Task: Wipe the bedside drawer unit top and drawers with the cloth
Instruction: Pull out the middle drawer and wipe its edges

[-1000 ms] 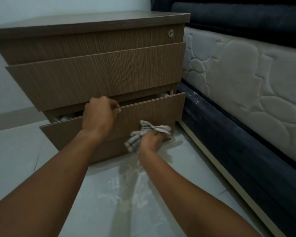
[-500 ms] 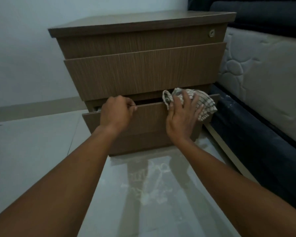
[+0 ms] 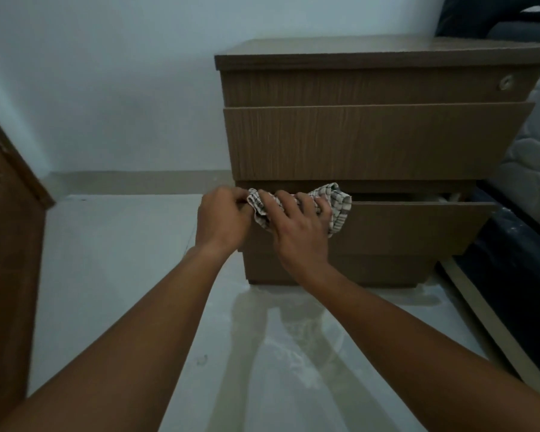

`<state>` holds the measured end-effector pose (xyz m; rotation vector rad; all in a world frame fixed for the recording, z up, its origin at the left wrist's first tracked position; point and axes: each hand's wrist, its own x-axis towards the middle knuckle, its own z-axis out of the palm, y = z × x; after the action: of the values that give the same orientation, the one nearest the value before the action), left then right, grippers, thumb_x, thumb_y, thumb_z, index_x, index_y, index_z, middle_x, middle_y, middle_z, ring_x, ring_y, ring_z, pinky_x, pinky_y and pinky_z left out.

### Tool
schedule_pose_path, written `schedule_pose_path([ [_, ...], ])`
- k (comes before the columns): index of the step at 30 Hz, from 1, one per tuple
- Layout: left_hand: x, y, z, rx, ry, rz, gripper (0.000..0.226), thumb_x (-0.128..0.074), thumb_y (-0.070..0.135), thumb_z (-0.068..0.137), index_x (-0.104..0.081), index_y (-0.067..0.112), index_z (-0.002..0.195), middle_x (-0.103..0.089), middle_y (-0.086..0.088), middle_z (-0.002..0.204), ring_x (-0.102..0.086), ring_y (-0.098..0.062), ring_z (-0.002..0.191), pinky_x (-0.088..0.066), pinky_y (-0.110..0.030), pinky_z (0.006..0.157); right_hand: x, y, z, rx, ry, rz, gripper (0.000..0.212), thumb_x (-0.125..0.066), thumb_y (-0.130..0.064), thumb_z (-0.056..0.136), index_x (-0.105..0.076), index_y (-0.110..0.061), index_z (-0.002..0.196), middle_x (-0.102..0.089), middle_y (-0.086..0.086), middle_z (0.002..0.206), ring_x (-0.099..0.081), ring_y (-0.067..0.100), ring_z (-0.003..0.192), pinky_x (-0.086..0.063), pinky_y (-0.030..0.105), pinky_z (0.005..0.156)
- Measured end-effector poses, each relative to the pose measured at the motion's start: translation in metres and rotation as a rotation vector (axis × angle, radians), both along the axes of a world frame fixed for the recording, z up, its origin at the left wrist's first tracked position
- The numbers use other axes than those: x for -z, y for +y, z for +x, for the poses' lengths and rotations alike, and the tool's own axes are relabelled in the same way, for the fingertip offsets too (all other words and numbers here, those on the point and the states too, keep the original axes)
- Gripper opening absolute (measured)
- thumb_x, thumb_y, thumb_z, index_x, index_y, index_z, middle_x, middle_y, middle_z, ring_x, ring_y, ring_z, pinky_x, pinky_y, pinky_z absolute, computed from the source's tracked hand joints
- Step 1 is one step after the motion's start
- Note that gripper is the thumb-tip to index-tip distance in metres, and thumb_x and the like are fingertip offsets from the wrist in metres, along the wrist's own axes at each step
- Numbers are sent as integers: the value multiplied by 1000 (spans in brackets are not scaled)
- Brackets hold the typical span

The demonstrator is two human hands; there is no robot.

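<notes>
Since half a second back, right hand [image 3: 296, 227] slid the cloth [image 3: 337, 202] left along the top edge of the bottom drawer [image 3: 402, 229], now right up against the left hand [image 3: 222, 221]; view also swung, unit sits further right in frame. Right hand is spread flat over the checked cloth, pressing it on the drawer lip, fingers draped over the edge rather than clenched. Left hand is curled closed at the drawer's left corner; whether it pinches the cloth end or just the drawer edge, can't tell. Bottom drawer is pulled out a bit, dark gap above it. Progress guess: bottom drawer's top edge is mid-wipe; no way to tell from here if the top [image 3: 371, 53], the middle drawer [image 3: 371, 141] or the bottom front are already done. Drawer still needs closing.
</notes>
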<state>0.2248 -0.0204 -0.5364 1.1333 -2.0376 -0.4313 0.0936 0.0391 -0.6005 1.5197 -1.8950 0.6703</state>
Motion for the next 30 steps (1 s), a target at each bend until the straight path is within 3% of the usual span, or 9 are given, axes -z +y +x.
schedule_pose_path([
  [2,3,-8,10,8,238,202,19,-63,17,92,-79,22,102,-77,3,98,-70,-11,90,-56,-28,85,-2,-10,13,-31,8,-1,47,-54,-32,92,-48,-34,139,-58,-5,130,-51,24,118,-27,45,101],
  [7,3,-23,24,-4,712,615,21,-57,14,95,-76,21,93,-75,-5,100,-72,-21,96,-60,-41,85,-9,-33,43,-124,34,0,38,-56,-28,91,-55,-28,129,-61,-5,122,-54,24,108,-31,44,94],
  [11,1,-14,31,96,900,848,24,-50,11,99,-72,7,108,-74,-9,104,-71,-21,96,-60,-37,77,-3,-40,45,-211,265,107,43,-55,-17,83,-58,-21,126,-52,2,141,-46,30,128,-30,49,105],
  [15,11,-15,28,57,544,612,28,-52,15,94,-77,25,101,-74,7,102,-66,-6,90,-51,-22,75,12,-32,22,-314,608,280,42,-51,-23,91,-58,-16,132,-45,9,151,-19,35,150,-19,55,118],
  [18,11,-16,27,105,390,456,33,-55,13,91,-75,23,115,-73,8,112,-63,-7,105,-44,-13,84,21,-26,10,-388,692,305,43,-56,-19,89,-61,-12,131,-51,9,147,-31,34,146,-32,55,113],
  [20,9,-13,26,117,299,410,28,-55,17,92,-77,23,110,-73,7,108,-63,-7,101,-43,-11,80,27,-23,4,-421,728,338,44,-55,-21,87,-63,-12,130,-54,7,144,-37,32,143,-37,54,111],
  [23,8,-12,22,117,188,298,26,-54,22,95,-77,23,108,-73,2,112,-63,-13,104,-44,-20,84,43,-8,-18,-401,891,420,47,-45,-23,89,-62,-15,132,-51,6,147,-31,28,147,-25,52,117],
  [27,13,-9,17,114,81,86,27,-56,24,99,-72,17,119,-72,-3,117,-64,-18,108,-46,-23,85,59,26,-73,-306,968,553,58,-56,-24,91,-44,-12,146,-10,11,163,7,30,152,12,53,119],
  [30,14,-7,14,105,14,-88,24,-59,23,98,-74,16,114,-74,-3,111,-67,-18,102,-48,-24,85,56,34,-88,-313,873,562,74,-53,-20,91,-19,-13,156,7,9,165,10,31,152,0,54,122],
])
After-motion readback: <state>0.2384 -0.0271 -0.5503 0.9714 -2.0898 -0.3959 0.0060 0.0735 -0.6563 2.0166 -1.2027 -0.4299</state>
